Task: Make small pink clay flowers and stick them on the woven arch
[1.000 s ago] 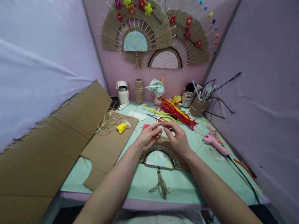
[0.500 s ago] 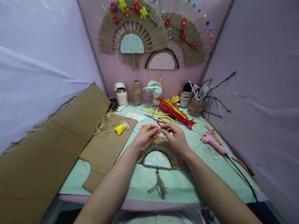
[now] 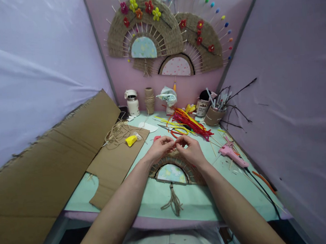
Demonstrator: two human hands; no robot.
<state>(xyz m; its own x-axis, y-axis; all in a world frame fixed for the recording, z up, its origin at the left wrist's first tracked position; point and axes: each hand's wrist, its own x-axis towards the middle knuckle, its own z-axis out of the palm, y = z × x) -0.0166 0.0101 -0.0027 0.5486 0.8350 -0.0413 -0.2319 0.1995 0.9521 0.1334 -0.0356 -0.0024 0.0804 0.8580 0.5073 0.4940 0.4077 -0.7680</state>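
- My left hand [image 3: 162, 149] and right hand [image 3: 190, 149] met fingertip to fingertip, each in a narrow pinch; I couldn't tell what, if anything, I had between them.
- Just below my fingers, the woven fan [image 3: 176, 159] lay on the green tabletop [image 3: 197, 204], its floral half-round [image 3: 171, 173] facing up and its twine tassel [image 3: 172, 202] pointing towards me.
- A pinkish-red piece [image 3: 156, 138] sat just beyond my left hand.
- Dark print showed on the can [image 3: 202, 107] at the back right, too small for me to read.
- The white jar [image 3: 133, 106] stood at the back left, beside the twine spool [image 3: 150, 100]; I couldn't make out any lettering on either.
- Scissors [image 3: 169, 128] lay open past my hands, near the red and yellow fuzzy stems [image 3: 192, 122].
- The pink glue gun [image 3: 233, 155] rested on my right; any marking on it was too small to tell.
- On my left, tangled twine [image 3: 117, 132] and a yellow piece [image 3: 131, 140] lay on cardboard [image 3: 112, 158].
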